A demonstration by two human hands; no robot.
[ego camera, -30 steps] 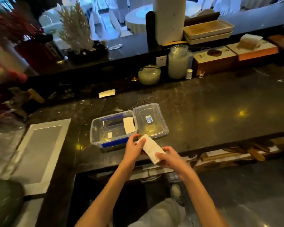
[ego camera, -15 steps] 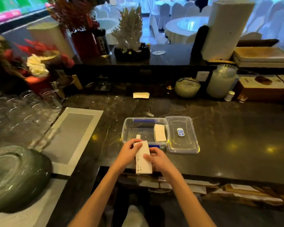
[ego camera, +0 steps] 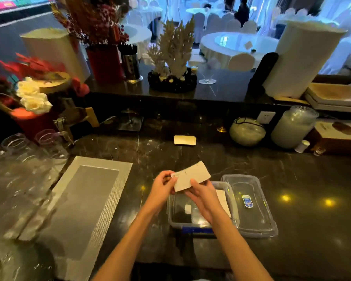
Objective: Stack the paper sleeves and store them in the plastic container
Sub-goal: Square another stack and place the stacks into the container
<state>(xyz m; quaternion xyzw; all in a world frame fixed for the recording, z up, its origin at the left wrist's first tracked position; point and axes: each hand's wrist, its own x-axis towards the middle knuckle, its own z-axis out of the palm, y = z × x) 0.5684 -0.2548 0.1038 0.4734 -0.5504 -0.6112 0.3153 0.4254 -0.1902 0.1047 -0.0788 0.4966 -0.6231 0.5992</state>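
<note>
Countertop (ego camera: 292,175) plastic container (ego camera: 175,221) is half hidden behind right hand (ego camera: 203,196) gripping paper sleeves (ego camera: 190,175).

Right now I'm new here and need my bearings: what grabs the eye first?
The left hand and right hand hold a white stack of paper sleeves at centre, above the open plastic container. Its clear lid lies to its right; another small stack sits farther back on the dark counter.
</note>
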